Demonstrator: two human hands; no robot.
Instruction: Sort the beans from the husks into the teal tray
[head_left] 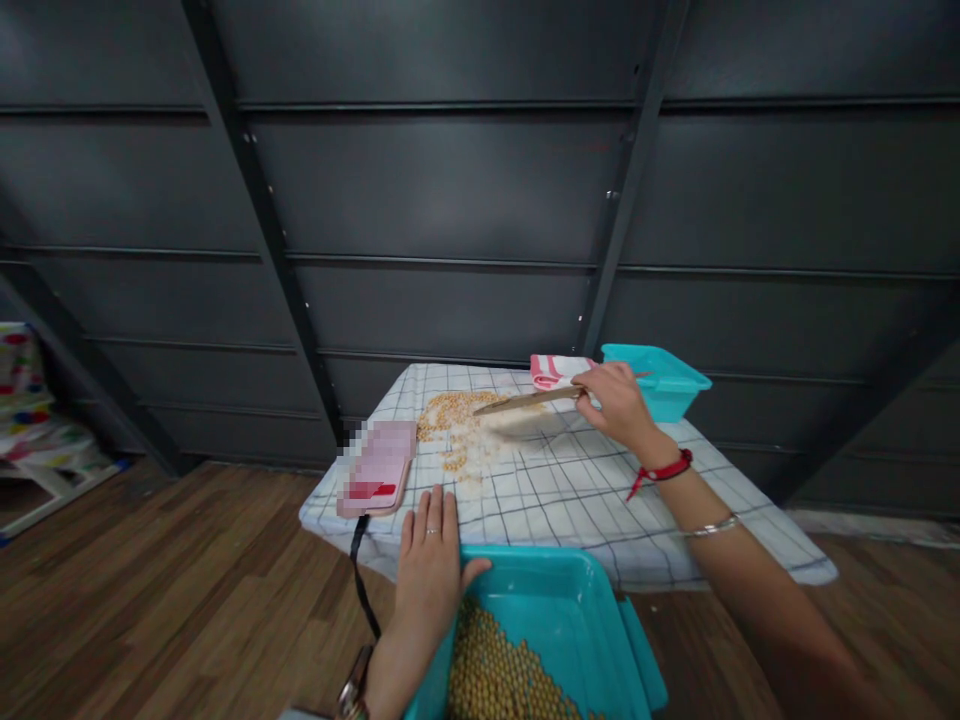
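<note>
My left hand (429,560) grips the far left corner of a teal plastic tub (577,610) holding yellow beans (499,680), thumb hooked over the rim and fingers lying on the outside. My right hand (616,402) is closed on a long wooden spatula (525,401), whose blade reaches left over a scattered pile of yellow beans (454,425) on the checked tablecloth (570,490).
A pink phone (379,467) with a black strap lies at the table's left edge. A second teal tub (660,378) and a folded pink-and-white cloth (553,369) sit at the far right. Dark metal panels stand behind, with wood flooring around and colourful items at far left.
</note>
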